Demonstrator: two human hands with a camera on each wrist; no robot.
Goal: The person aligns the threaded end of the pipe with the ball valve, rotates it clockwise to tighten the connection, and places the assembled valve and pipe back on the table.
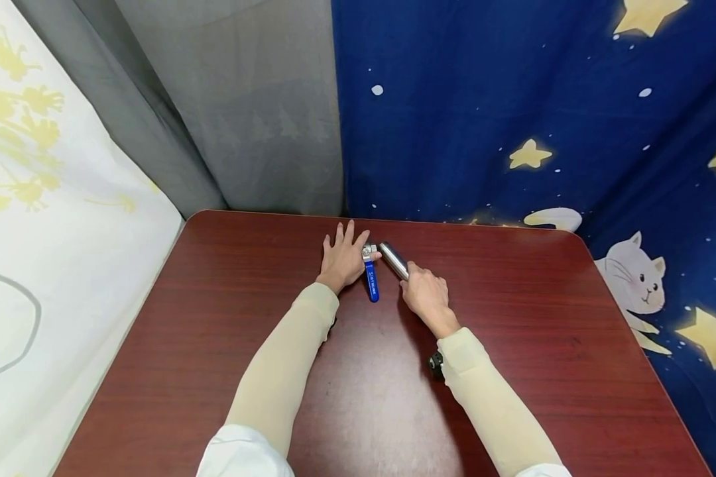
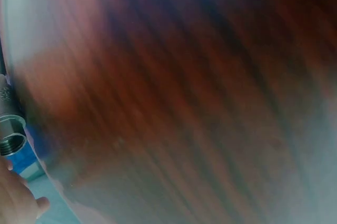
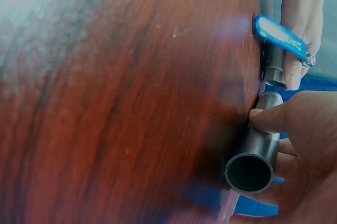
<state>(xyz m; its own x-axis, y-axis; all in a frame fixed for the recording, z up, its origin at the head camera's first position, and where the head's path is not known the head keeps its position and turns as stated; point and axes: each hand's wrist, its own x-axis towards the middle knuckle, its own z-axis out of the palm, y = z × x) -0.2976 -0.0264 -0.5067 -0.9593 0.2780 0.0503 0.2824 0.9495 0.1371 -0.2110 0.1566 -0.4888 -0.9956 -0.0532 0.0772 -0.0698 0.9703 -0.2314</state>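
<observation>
A ball valve (image 1: pixel 369 252) with a blue lever handle (image 1: pixel 372 283) lies near the table's back edge. My left hand (image 1: pixel 341 260) holds it with the thumb across its body, while the other fingers are straight and spread. In the left wrist view, the threaded opening of the valve (image 2: pixel 12 142) shows at the left edge. My right hand (image 1: pixel 425 291) grips a hollow metal tube (image 1: pixel 394 261), its far end beside the valve and slightly apart from it. The right wrist view shows the open near end of the tube (image 3: pixel 249 173), with the thumb along its side.
A brown wooden table (image 1: pixel 364 424) carries both parts. Behind it hang a grey curtain (image 1: pixel 262 132) and a blue curtain with stars (image 1: pixel 453 132). White patterned cloth (image 1: pixel 65 278) covers the left side. A black device (image 1: pixel 435 364) is strapped at the right wrist.
</observation>
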